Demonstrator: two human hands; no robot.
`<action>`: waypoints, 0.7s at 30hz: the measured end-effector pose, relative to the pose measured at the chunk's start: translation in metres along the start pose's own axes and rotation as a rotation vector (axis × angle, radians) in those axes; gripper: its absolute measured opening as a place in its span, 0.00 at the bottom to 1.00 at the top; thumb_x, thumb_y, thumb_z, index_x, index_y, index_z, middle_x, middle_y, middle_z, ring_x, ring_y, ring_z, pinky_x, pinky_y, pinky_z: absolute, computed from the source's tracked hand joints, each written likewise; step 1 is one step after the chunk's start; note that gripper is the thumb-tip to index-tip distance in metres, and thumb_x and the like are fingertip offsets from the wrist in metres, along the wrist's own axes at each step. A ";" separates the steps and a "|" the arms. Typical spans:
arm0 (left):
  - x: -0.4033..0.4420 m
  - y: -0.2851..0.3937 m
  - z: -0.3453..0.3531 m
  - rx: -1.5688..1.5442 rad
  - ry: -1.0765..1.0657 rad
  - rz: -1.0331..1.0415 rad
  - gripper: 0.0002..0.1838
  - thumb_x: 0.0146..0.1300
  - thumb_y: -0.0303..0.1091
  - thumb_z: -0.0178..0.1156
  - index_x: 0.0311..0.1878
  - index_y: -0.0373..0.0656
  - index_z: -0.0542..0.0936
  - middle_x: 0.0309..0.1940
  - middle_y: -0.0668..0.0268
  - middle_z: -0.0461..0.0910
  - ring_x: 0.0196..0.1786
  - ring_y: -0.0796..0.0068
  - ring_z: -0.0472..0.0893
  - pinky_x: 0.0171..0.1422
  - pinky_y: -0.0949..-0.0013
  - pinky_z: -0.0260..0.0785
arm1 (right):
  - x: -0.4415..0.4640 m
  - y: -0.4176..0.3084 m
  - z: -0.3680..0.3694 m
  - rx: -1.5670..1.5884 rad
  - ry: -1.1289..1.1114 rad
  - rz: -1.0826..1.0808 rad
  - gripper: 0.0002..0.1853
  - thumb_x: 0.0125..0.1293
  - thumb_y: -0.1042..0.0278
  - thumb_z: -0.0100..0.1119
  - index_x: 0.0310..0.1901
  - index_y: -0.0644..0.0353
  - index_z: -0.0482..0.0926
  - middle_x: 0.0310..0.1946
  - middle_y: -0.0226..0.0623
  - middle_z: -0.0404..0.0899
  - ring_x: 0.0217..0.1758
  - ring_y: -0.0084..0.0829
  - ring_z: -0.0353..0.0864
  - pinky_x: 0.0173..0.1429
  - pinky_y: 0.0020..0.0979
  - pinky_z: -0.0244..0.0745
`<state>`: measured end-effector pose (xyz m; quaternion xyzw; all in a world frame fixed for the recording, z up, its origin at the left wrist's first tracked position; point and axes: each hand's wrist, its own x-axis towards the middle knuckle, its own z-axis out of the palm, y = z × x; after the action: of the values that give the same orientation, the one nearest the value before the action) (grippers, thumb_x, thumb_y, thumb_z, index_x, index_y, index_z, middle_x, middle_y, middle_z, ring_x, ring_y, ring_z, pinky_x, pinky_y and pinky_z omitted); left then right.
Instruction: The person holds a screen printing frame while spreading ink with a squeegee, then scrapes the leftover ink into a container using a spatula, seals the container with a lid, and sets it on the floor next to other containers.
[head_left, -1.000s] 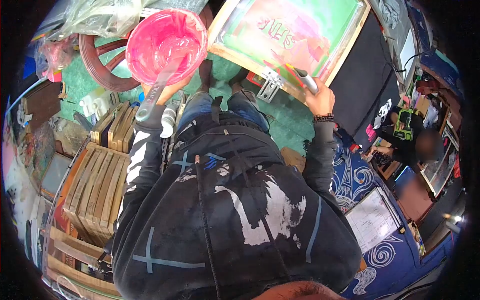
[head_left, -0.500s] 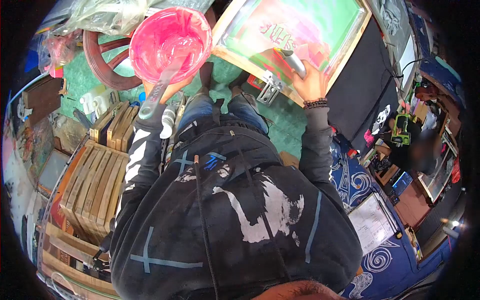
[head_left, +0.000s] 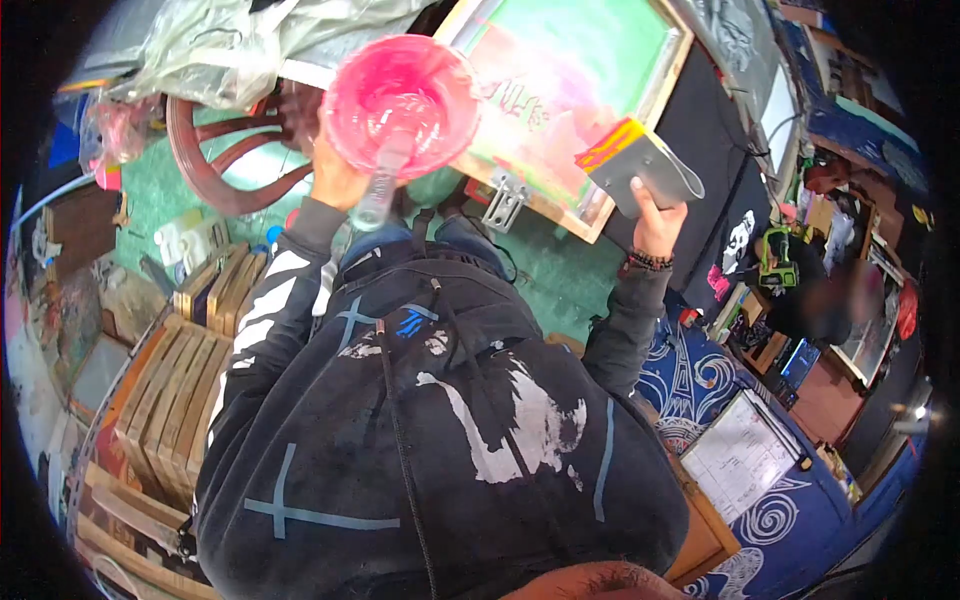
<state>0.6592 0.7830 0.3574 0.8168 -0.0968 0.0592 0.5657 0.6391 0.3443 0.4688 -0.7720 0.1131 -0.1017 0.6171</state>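
My left hand (head_left: pixel 338 178) is closed around the side of a pink bucket (head_left: pixel 345 120), its inside coated with wet pink ink. A translucent grey spatula (head_left: pixel 382 185) rests in it, its handle sticking out over the near rim. In my right hand (head_left: pixel 655 228) is a squeegee (head_left: pixel 645 165) with a grey holder; red and yellow ink marks its far edge. It is held over the near right corner of a wooden-framed printing screen (head_left: pixel 660 85), whose green mesh carries lettering and a pink ink smear. A metal hinge clamp (head_left: pixel 505 200) grips the screen's near edge.
A wooden wheel-like chair part (head_left: pixel 190 165) and plastic sheeting (head_left: pixel 230 55) are at upper left. Stacked wooden frames (head_left: pixel 165 400) stand at left. Right of me, a clipboard with paper (head_left: pixel 740 455) lies on blue patterned cloth. Another person (head_left: pixel 830 305) is at far right.
My right hand has moved right and down with the squeegee, turning its broad face into view. The bucket and spatula have shifted right and slightly down in view.
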 end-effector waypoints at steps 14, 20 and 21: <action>0.092 0.134 0.102 -0.079 -0.100 0.293 0.58 0.33 0.48 0.83 0.68 0.37 0.62 0.55 0.48 0.74 0.55 0.48 0.80 0.58 0.55 0.75 | -0.048 -0.135 0.037 0.144 0.285 -0.624 0.20 0.56 0.83 0.70 0.48 0.64 0.71 0.48 0.46 0.80 0.52 0.34 0.81 0.65 0.39 0.71; 0.087 0.151 0.094 -0.085 0.025 0.268 0.57 0.34 0.48 0.83 0.67 0.36 0.62 0.53 0.48 0.74 0.54 0.47 0.80 0.56 0.53 0.75 | -0.052 -0.138 0.035 -0.058 0.193 -0.719 0.20 0.60 0.83 0.70 0.45 0.62 0.67 0.45 0.53 0.81 0.48 0.42 0.85 0.56 0.39 0.81; 0.087 0.152 0.093 -0.076 0.056 0.275 0.57 0.35 0.48 0.83 0.67 0.36 0.62 0.53 0.48 0.74 0.54 0.46 0.80 0.56 0.53 0.75 | -0.053 -0.140 0.039 -0.111 0.186 -0.732 0.19 0.60 0.83 0.70 0.45 0.61 0.67 0.45 0.54 0.81 0.50 0.45 0.86 0.58 0.41 0.82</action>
<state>0.7085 0.6359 0.4810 0.7718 -0.1943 0.1552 0.5852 0.6070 0.4261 0.5963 -0.7810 -0.1094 -0.3788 0.4843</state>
